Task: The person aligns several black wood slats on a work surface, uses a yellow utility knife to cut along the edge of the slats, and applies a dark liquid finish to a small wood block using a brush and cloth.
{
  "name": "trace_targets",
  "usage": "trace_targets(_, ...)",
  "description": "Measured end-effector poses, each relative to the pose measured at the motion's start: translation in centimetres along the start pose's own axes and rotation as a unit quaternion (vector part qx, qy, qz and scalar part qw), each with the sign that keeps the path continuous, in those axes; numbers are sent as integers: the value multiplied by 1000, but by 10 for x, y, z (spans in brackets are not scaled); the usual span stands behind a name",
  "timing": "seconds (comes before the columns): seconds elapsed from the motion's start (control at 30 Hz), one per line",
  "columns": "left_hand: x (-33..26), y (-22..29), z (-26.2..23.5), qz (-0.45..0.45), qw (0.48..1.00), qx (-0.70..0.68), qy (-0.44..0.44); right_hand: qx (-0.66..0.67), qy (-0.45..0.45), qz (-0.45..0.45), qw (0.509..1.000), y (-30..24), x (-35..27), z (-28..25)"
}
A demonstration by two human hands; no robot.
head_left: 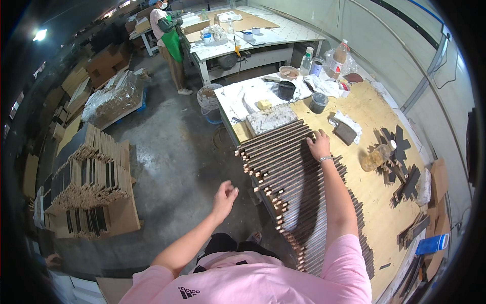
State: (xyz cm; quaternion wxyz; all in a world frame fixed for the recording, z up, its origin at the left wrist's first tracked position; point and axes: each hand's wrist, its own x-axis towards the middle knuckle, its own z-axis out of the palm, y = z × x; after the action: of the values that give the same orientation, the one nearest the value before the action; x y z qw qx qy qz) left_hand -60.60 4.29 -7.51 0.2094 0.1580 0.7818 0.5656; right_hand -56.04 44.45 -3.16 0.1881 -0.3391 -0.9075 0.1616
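Long dark strips (289, 172) with pale cut ends lie side by side in a dense row across the tan workbench. My right hand (319, 146) rests over their far right ends, its fingers bent and spread, the tips touching the strips; no single strip is clearly gripped. A bracelet circles that wrist. Off the bench's left edge, my left hand (224, 200) hangs in the air above the floor. Its fingers are loosely bent with a gap to the thumb, and nothing shows in them.
A dusty block (272, 119), dark cup (286, 90), grey jar (319, 103) and bottles (307, 61) crowd the bench's far end. A bottle of yellowish liquid (378, 156) lies by dark offcuts (402, 144). Left are stacked boards (91, 177). A person (167, 40) stands beyond.
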Motion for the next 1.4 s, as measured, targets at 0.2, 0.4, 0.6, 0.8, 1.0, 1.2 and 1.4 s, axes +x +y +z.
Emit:
trace_targets(0.2, 110, 21, 12, 135, 984, 15, 115, 0, 4, -41, 999, -13, 50, 26)
trace_targets(0.4, 162, 34, 30, 113, 990, 16, 78, 39, -40, 4, 998, -19, 75, 46)
trace_targets(0.6, 161, 45, 42, 90, 992, 79, 42, 64, -87, 58, 992, -12, 78, 43)
trace_targets(0.8, 160, 50, 47, 110, 985, 114, 67, 43, -73, 64, 994, -23, 77, 42)
trace_targets(1.0, 156, 49, 52, 128, 978, 142, 81, 20, -50, 59, 997, -24, 70, 42)
trace_targets(1.2, 137, 53, 64, 130, 981, 124, 76, 24, -47, 66, 996, -11, 54, 33)
trace_targets(1.4, 122, 56, 67, 115, 979, 161, 55, 8, -40, 66, 997, -5, 41, 26)
